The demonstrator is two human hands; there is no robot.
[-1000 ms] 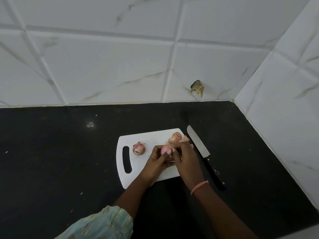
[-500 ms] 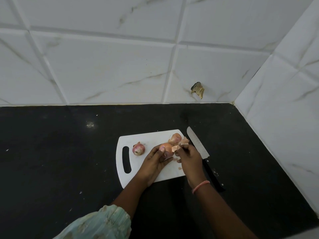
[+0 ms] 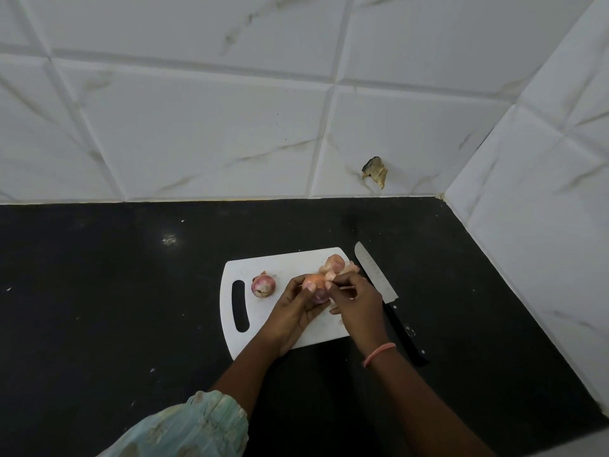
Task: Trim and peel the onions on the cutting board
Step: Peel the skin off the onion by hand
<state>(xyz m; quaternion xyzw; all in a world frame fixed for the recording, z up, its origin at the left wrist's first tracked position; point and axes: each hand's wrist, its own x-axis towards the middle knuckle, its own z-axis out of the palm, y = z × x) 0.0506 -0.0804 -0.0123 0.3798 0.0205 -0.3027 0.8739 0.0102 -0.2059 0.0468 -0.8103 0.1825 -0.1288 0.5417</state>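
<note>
Hands peel an onion over a white board on a black counter.

Sleeve (image 3: 191, 427) of pale green cloth shows at lower left; the board (image 3: 280, 262) lies flat with its handle slot to the left, and an unpeeled onion (image 3: 263, 285) sits on it just beside the slot. To its right the left hand (image 3: 296, 311) cups a second onion (image 3: 314, 286) above the board, fingers curled round it, while the right hand (image 3: 354, 296), a pink band (image 3: 379, 353) at its wrist, pinches a strip of skin at that onion's top. Peelings (image 3: 336, 263) are heaped at the board's far right corner. Just beside the board's right edge lies a knife (image 3: 375, 272), blade toward the tiled wall (image 3: 197, 127).
</note>
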